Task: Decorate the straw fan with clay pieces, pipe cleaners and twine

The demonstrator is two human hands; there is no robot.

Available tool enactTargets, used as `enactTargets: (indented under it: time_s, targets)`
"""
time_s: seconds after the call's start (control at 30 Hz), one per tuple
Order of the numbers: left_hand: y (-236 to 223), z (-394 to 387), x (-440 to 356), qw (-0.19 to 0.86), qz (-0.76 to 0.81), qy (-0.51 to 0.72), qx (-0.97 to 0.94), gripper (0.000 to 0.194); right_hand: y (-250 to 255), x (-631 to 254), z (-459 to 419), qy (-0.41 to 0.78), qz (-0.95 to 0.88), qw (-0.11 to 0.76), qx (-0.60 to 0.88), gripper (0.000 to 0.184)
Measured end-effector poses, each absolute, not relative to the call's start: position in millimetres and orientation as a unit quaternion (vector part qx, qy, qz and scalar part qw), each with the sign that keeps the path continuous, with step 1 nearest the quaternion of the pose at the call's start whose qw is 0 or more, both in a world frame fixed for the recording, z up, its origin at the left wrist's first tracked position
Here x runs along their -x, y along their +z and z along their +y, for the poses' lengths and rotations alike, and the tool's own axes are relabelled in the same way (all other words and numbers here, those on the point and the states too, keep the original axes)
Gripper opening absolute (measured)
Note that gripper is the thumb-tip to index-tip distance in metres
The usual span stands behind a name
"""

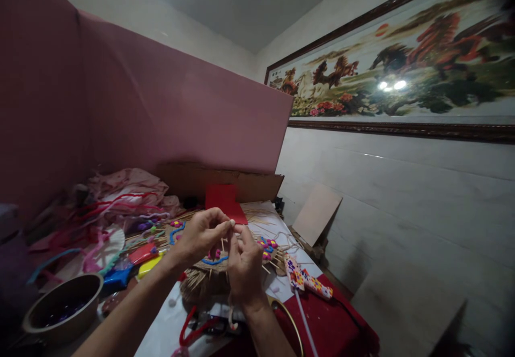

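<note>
My left hand (203, 233) and my right hand (244, 263) are raised together above the table, fingertips pinched against each other. What they pinch is too small to make out. Beneath them lies a woven straw piece (209, 279) with thin sticks poking out, trimmed with a blue pipe cleaner and coloured pompoms (269, 245).
A glue gun (308, 282) with a spotted pattern lies right of my hands on a red cloth (338, 325). A metal bowl (62, 306) stands at the near left. Pipe cleaners and pink fabric (124, 196) are piled at the left. Cardboard and a red card (223, 198) stand behind.
</note>
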State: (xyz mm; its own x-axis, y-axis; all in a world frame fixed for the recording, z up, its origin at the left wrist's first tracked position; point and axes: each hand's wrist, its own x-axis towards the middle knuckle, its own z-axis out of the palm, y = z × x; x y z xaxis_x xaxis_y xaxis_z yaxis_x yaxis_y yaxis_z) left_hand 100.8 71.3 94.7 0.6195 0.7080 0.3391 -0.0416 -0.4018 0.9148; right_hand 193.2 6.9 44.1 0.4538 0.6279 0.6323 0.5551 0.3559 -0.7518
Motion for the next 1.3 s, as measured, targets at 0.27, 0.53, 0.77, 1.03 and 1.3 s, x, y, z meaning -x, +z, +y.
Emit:
enactTargets:
  time_s: [0.27, 0.53, 0.77, 1.03, 1.3]
  targets:
    - [91.0, 72.8, -103.0, 0.538, 0.178, 0.361, -0.741, 0.027, 39.4, -196.9, 6.2, 0.04, -0.531, 0.64, 0.553, 0.018]
    - [90.5, 73.6, -101.4, 0.553, 0.177, 0.36, -0.73, 0.028, 47.7, -193.8, 0.9, 0.081, -0.515, 0.682, 0.513, 0.019]
    - [86.6, 74.5, -106.1, 0.548, 0.17, 0.353, -0.739, 0.028, 39.0, -204.9, 15.9, 0.197, -0.45, 0.751, 0.442, 0.024]
    - [89.7, 78.4, -100.7, 0.589, 0.2, 0.327, -0.712, 0.029, 43.1, -202.5, 8.5, 0.216, -0.487, 0.718, 0.449, 0.022]
    - [86.7, 76.4, -103.8, 0.582, 0.171, 0.327, -0.725, 0.03, 45.3, -200.4, 8.2, 0.189, -0.453, 0.742, 0.456, 0.023]
